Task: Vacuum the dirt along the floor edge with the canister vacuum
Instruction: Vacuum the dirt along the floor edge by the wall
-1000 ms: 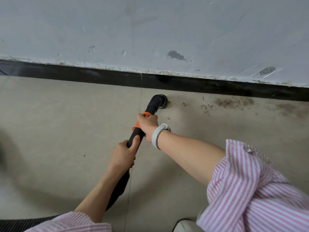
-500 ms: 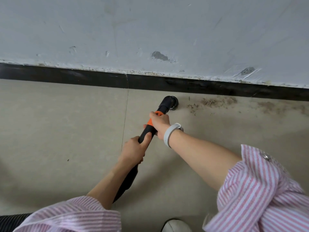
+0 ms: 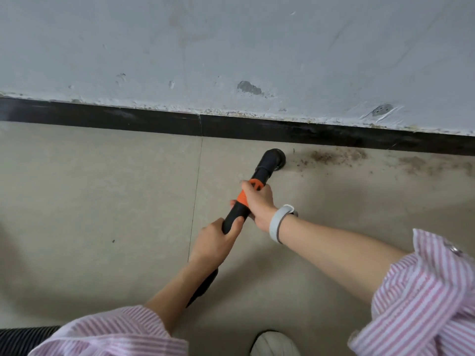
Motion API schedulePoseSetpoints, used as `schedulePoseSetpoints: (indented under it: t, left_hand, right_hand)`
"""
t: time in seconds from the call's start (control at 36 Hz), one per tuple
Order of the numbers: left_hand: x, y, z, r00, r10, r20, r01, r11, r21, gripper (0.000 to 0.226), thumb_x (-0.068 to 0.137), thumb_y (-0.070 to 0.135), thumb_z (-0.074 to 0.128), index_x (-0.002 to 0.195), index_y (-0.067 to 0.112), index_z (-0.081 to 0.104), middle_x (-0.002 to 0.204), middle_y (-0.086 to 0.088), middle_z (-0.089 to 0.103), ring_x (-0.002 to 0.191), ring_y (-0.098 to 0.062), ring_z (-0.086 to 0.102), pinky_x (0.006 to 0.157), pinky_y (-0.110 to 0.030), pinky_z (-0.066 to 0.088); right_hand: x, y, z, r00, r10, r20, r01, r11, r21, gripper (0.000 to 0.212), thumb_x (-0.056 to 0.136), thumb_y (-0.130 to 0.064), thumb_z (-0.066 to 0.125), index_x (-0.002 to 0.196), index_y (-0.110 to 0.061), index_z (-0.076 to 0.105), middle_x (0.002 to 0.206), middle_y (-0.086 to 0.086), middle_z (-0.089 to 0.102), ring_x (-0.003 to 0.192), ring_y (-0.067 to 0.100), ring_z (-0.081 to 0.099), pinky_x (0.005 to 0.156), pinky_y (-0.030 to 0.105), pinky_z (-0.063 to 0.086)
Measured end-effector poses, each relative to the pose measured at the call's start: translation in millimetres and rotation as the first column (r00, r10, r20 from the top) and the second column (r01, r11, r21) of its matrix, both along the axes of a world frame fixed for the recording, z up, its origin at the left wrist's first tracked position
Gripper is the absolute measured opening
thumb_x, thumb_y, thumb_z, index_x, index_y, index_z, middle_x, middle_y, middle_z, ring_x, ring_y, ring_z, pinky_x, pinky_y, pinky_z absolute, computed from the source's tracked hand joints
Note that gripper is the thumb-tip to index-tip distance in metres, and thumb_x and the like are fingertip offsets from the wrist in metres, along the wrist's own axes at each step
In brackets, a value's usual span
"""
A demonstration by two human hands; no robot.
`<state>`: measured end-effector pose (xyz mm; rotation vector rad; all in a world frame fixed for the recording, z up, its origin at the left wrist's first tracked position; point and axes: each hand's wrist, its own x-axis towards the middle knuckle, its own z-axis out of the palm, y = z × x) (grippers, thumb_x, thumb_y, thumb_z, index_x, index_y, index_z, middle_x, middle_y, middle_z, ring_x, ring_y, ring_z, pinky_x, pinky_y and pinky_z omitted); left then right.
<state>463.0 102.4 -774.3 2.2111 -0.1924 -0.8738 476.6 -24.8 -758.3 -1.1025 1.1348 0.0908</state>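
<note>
A black vacuum wand (image 3: pixel 264 170) with an orange collar (image 3: pixel 244 195) points at the floor edge. Its round nozzle (image 3: pixel 279 158) sits on the beige floor just below the black skirting (image 3: pixel 282 132). My right hand (image 3: pixel 257 201) grips the wand at the orange collar, a grey band on its wrist. My left hand (image 3: pixel 214 240) grips the wand lower down. Brown dirt (image 3: pixel 334 156) lies along the skirting just right of the nozzle, with a second patch (image 3: pixel 421 163) farther right. The canister is out of view.
A grey scuffed wall (image 3: pixel 231 47) rises above the skirting. The ribbed black hose (image 3: pixel 23 337) shows at the bottom left. A white shoe tip (image 3: pixel 273 345) is at the bottom edge. A tile joint (image 3: pixel 196 191) runs down the floor left of the wand.
The nozzle has slid to the right along the skirting, closer to the brown dirt. Both hands keep the same grips on the wand.
</note>
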Motion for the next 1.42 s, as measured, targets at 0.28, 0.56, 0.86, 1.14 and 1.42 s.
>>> schedulePoseSetpoints:
  t: [0.28, 0.56, 0.86, 1.14, 1.42]
  left_hand:
    - [-3.3, 89.0, -5.8, 0.975, 0.177, 0.137, -0.191, 0.976, 0.104, 0.048, 0.091, 0.049, 0.048, 0.073, 0.005, 0.054, 0.065, -0.015, 0.064, 0.060, -0.032, 0.063, 0.061, -0.042, 0.051]
    - [2.4, 121.1, -3.6, 0.980, 0.156, 0.120, -0.175, 0.969, 0.172, 0.049, 0.091, 0.052, 0.046, 0.076, 0.007, 0.057, 0.066, -0.015, 0.066, 0.062, -0.032, 0.064, 0.064, -0.045, 0.053]
    - [4.6, 66.2, 0.8, 0.998, 0.012, 0.056, -0.020, 0.989, 0.145, 0.053, 0.089, 0.057, 0.045, 0.073, 0.007, 0.054, 0.070, -0.015, 0.066, 0.066, -0.033, 0.065, 0.065, -0.042, 0.054]
    - [-4.3, 28.8, 7.5, 0.989, -0.147, -0.025, 0.149, 0.978, 0.143, 0.054, 0.090, 0.062, 0.040, 0.078, 0.011, 0.053, 0.067, -0.006, 0.061, 0.055, -0.021, 0.060, 0.060, -0.033, 0.053]
    - [-20.6, 37.9, 13.7, 0.995, -0.093, 0.039, 0.083, 0.977, 0.198, 0.051, 0.088, 0.063, 0.040, 0.066, 0.018, 0.045, 0.061, 0.000, 0.053, 0.055, -0.020, 0.053, 0.054, -0.029, 0.042]
  right_hand:
    - [17.2, 90.8, 0.3, 0.980, 0.195, 0.033, -0.197, 0.977, 0.080, 0.034, 0.096, -0.022, 0.049, 0.122, -0.011, 0.029, 0.078, 0.004, 0.054, 0.066, 0.023, 0.063, 0.079, 0.040, 0.058]
    - [26.9, 125.7, -16.4, 0.961, 0.270, -0.062, -0.264, 0.961, 0.081, 0.043, 0.084, -0.037, 0.053, 0.115, -0.014, 0.033, 0.071, 0.004, 0.064, 0.088, 0.031, 0.069, 0.089, 0.046, 0.054]
    - [11.7, 64.3, -14.8, 0.992, 0.076, -0.099, -0.066, 0.993, 0.100, 0.037, 0.092, -0.027, 0.052, 0.123, -0.013, 0.036, 0.103, 0.011, 0.060, 0.077, 0.026, 0.070, 0.077, 0.039, 0.059]
    - [-14.3, 25.2, -7.0, 0.991, -0.027, -0.132, 0.037, 0.997, 0.074, 0.038, 0.094, -0.025, 0.052, 0.127, -0.010, 0.039, 0.101, 0.013, 0.062, 0.072, 0.024, 0.070, 0.075, 0.038, 0.060]
    - [-25.6, 34.9, -2.0, 0.995, -0.044, -0.091, 0.054, 0.992, 0.116, 0.029, 0.093, -0.021, 0.053, 0.118, -0.011, 0.042, 0.092, 0.009, 0.058, 0.064, 0.022, 0.069, 0.062, 0.033, 0.058]
